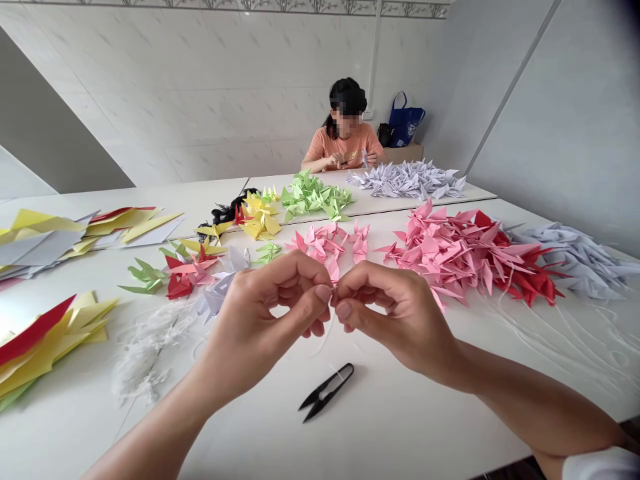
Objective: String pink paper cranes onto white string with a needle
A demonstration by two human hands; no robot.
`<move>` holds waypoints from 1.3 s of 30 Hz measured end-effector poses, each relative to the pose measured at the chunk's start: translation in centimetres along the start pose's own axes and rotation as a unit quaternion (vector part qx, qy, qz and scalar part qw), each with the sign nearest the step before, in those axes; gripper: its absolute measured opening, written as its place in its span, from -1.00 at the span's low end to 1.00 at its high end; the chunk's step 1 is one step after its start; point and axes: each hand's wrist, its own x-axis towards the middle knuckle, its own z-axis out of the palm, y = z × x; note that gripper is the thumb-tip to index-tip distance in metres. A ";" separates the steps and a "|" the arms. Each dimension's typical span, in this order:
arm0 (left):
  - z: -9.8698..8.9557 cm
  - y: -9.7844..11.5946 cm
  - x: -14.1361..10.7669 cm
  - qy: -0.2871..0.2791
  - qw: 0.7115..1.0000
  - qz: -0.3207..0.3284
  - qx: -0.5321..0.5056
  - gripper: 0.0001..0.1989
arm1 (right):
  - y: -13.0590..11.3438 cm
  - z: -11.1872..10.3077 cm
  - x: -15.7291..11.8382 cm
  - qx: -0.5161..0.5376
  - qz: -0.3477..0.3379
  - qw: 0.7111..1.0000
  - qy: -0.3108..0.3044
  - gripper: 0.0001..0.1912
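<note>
Forearms [525, 400] angle inward, left hand [265, 313] and right hand [395, 313] together pinching a thin white string [326, 337].

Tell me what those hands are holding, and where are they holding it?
The left hand and right hand pinch a thin white string between their fingers, which hide the exact spot held.

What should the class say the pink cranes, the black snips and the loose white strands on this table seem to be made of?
The pink cranes look like thin, matte paper, with crisp folds and sharp points. The black snips seem to be coated metal, judging by their slim, rigid shape. The loose white strands look like soft, matte string, limp and tangled; the fibre cannot be told.
</note>
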 end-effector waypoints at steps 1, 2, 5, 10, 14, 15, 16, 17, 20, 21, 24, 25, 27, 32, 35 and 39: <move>0.0 0.0 0.0 0.001 1.000 0.001 0.001 -0.85 | 0.0 0.0 0.0 0.000 0.001 1.000 0.000 -0.80; 0.0 0.0 0.0 0.002 1.000 0.002 0.000 -0.85 | 0.0 0.0 0.0 -0.001 0.002 1.000 0.000 -0.80; 0.1 -0.1 0.0 0.003 1.000 0.003 -0.002 -0.88 | 0.0 0.0 0.0 -0.005 0.002 1.000 0.000 -0.81; 0.1 -0.1 0.1 0.005 1.000 0.002 -0.002 -0.90 | 0.1 0.0 0.0 -0.011 0.007 1.000 0.003 -0.82; 0.1 -0.1 0.2 0.009 1.000 -0.002 0.006 -0.88 | 0.1 -0.1 -0.1 -0.015 0.010 1.000 0.007 -0.82; 0.1 0.0 0.1 0.010 1.000 -0.002 0.008 -0.88 | 0.1 -0.1 -0.1 -0.016 0.009 1.000 0.008 -0.82; 0.1 0.0 0.1 0.011 1.000 -0.001 0.010 -0.88 | 0.1 -0.1 -0.1 -0.016 0.008 1.000 0.009 -0.83; 0.1 0.0 0.1 0.012 1.000 -0.001 0.011 -0.89 | 0.1 -0.1 -0.1 -0.018 0.007 1.000 0.010 -0.83; 0.2 0.0 0.1 0.013 1.000 -0.004 0.013 -0.92 | 0.1 0.0 0.0 -0.028 0.003 1.000 0.013 -0.83; 0.2 0.1 0.1 0.012 1.000 -0.007 0.013 -0.92 | 0.2 0.0 0.0 -0.033 0.002 0.999 0.014 -0.83; 0.3 0.1 0.2 0.010 1.000 -0.008 0.011 -0.91 | 0.3 0.1 0.1 -0.043 -0.002 0.999 0.014 -0.84; 0.3 0.1 0.3 0.010 1.000 -0.007 0.010 -0.91 | 0.3 0.2 0.1 -0.045 -0.004 0.999 0.014 -0.84; 0.3 0.1 0.3 0.009 1.000 -0.010 0.011 -0.91 | 0.3 0.1 0.1 -0.049 -0.004 0.999 0.013 -0.86; 0.2 0.2 0.2 0.013 1.000 -0.011 0.019 -0.89 | 0.3 0.0 0.0 -0.057 -0.001 0.998 0.012 -0.87; 0.1 0.3 0.2 0.014 0.999 -0.011 0.027 -0.89 | 0.4 0.0 0.0 -0.062 0.003 0.998 0.013 -0.89; 0.1 0.5 0.3 0.013 0.999 -0.004 0.040 -0.89 | 0.3 0.1 0.0 -0.065 0.005 0.998 0.012 -0.89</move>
